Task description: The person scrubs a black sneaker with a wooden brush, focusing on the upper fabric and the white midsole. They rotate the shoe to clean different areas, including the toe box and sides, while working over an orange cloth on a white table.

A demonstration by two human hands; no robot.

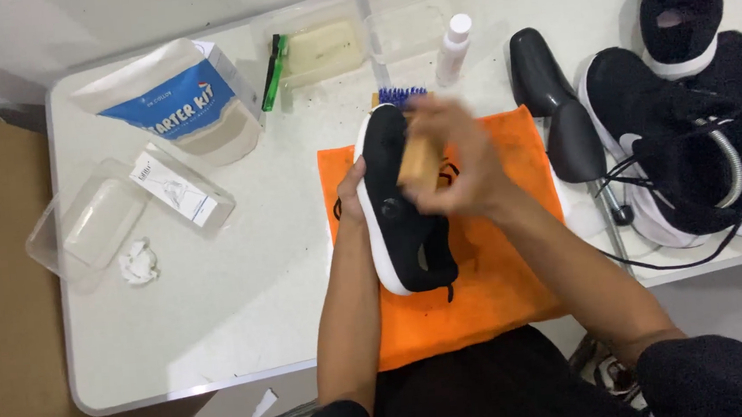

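A person's left hand (350,192) grips a black slip-on shoe (397,202) with a white sole over an orange cloth (482,270) on a white surface (221,317). The right hand (456,162), blurred, holds a wooden brush (414,134) with blue bristles against the shoe's upper. A black shoe tree (553,106), more black sneakers (691,130), a white bottle (454,47) and a blue-and-white pouch (177,100) lie nearby.

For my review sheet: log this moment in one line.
left hand: steadies black shoe | right hand: wooden brush on shoe | under: orange cloth
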